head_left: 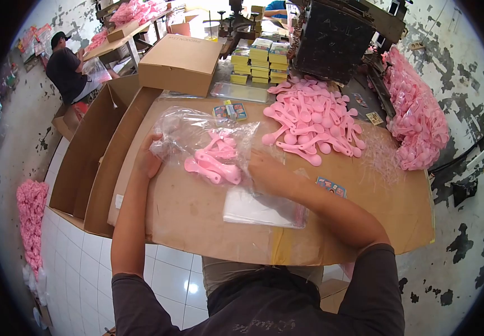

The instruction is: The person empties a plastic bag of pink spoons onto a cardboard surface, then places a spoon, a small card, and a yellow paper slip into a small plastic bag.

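Note:
My left hand [151, 155] is closed on the left end of a clear plastic bag [180, 126]. Several pink spoons [217, 159] show inside or under the bag, at the middle of the cardboard-covered table. My right hand [264, 168] is at the bag's right edge; its fingers are hidden by plastic and glare. Just below it lies a stack of flat clear bags [259, 208]. A large pile of pink spoons [312, 117] lies beyond my right hand. Behind the bag is a small colourful card pack [230, 111], and another card [331, 187] lies beside my right forearm.
A closed carton [179, 61] and an open one [93, 162] stand at the left. Yellow-edged card stacks [260, 60] and a black box [331, 42] are at the back. Bagged pink items [418, 112] hang at the right. A person [67, 70] sits far left.

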Motion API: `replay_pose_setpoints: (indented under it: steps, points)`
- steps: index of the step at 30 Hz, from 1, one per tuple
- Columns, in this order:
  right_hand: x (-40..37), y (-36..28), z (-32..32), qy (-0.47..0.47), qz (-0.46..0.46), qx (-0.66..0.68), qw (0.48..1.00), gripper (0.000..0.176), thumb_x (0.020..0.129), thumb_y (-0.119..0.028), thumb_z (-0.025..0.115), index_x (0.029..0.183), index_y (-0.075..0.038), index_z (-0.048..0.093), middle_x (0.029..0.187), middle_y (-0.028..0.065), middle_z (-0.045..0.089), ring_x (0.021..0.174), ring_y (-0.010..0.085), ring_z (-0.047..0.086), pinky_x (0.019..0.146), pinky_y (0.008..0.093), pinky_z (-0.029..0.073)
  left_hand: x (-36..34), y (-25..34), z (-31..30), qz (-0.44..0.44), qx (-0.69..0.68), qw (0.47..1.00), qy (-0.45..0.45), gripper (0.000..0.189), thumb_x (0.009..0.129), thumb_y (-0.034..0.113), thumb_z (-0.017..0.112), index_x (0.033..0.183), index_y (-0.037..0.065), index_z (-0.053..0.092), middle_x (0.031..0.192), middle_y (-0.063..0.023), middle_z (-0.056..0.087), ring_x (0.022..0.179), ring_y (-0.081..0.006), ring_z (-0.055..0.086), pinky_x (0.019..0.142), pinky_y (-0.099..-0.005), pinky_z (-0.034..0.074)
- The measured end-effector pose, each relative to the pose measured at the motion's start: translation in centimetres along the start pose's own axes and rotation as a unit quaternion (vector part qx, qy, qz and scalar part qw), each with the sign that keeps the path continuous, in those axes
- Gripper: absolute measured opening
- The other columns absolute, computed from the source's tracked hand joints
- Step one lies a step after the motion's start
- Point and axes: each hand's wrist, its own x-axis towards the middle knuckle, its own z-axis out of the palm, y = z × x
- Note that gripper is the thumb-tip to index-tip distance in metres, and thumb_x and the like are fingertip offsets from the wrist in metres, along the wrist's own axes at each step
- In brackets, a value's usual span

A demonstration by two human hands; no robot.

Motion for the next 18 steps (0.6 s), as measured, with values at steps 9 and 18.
replay_pose_setpoints:
  steps: [9,18]
  points:
    - [-0.9,0.9,-9.1,-0.063,0.041,-0.042,0.996,0.02,0.089,-0.008,0.062,0.105,0.002,0.067,0.107,0.0181,0.063,0.108,0.0351,0.062,0.095,0.0432,0.049,0.1,0.0,0.6,0.013,0.021,1.0,0.0,0.059,0.095,0.026,0.055,0.147,0.0,0.046,0.139,-0.0155,0.062,0.117,-0.0271,0.065,0.105,-0.0444,0.05]
    - [-6.1,10.2,-18.7,0.03,0.282,-0.004,0.959,0.016,0.095,-0.011,0.06,0.103,0.001,0.068,0.097,0.0192,0.067,0.097,0.0371,0.065,0.088,0.0431,0.05,-0.1,0.2,0.8,-0.002,0.014,1.0,0.003,0.057,0.094,0.025,0.055,0.146,0.002,0.048,0.137,-0.0155,0.062,0.12,-0.028,0.064,0.107,-0.0454,0.05]
